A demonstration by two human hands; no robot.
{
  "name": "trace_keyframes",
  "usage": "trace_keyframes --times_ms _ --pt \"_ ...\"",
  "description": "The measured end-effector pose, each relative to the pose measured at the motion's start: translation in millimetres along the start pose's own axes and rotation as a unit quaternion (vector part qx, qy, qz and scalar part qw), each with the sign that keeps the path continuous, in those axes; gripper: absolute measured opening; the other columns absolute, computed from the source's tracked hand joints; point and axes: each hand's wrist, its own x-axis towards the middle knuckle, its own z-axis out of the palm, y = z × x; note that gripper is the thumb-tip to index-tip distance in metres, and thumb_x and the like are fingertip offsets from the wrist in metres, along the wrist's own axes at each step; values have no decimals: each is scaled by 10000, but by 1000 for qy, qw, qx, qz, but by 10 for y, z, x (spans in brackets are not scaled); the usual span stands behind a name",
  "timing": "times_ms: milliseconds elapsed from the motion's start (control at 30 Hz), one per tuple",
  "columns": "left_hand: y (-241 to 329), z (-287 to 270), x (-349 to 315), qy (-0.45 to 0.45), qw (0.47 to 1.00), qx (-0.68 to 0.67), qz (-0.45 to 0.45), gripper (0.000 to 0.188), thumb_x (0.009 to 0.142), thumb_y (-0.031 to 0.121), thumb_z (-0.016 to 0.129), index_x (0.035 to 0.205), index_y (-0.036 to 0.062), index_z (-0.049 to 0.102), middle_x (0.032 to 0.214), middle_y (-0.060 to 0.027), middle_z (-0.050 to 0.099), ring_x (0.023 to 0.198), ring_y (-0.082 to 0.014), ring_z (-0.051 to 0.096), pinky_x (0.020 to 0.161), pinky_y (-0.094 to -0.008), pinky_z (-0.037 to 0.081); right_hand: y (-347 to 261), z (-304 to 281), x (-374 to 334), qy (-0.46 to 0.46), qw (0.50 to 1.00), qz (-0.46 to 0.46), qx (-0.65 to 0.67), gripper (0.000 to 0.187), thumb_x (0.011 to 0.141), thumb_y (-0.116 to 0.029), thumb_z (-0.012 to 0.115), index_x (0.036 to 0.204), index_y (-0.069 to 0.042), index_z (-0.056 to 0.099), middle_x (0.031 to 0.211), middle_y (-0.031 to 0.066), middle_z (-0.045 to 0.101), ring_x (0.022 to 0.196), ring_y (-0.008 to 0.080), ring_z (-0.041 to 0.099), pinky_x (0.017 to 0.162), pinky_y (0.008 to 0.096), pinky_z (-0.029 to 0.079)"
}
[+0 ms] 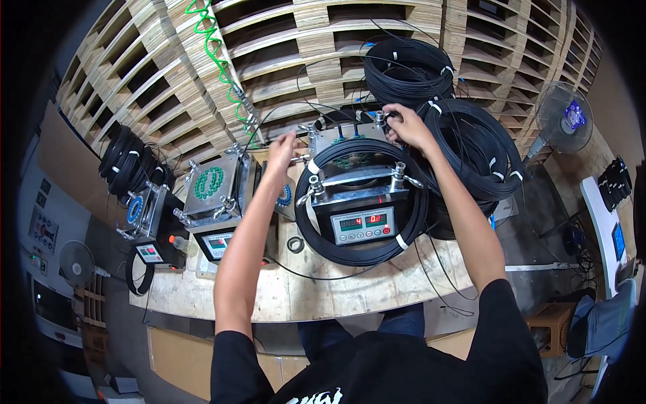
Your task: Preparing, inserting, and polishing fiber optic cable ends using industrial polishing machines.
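Observation:
A metal-topped test fixture with a digital display panel stands in front of me. A coil of black cable rings its front and top. My left hand is at the far left corner, fingers closed around a clamp wing nut. At the far right corner, my right hand has its fingers curled on another wing nut; the fingertips are partly hidden. Two nearer wing nuts show untouched. Two black cable ends stand in the top plate.
Two similar fixtures stand to the left on the wooden bench. Large black cable coils are piled at right. A black ring lies by the fixture. Behind are stacked pallets, a green air hose and a fan.

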Motion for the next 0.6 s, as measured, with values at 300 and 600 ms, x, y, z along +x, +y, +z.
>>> trace_keyframes --times_ms 300,600 --pt "194 -48 744 -184 980 -29 -62 295 1055 208 588 1312 65 607 977 -16 672 779 -106 615 692 -259 525 123 -148 698 -33 987 157 18 322 1007 -35 509 1320 -33 587 967 63 626 766 131 610 698 272 583" --pt "-29 3 898 -170 978 -94 -69 191 983 220 714 976 31 689 799 -31 681 659 -98 623 603 -207 541 399 -171 823 -79 968 176 163 226 1028 -27 481 1210 12 609 855 53 618 611 63 472 470 216 384"
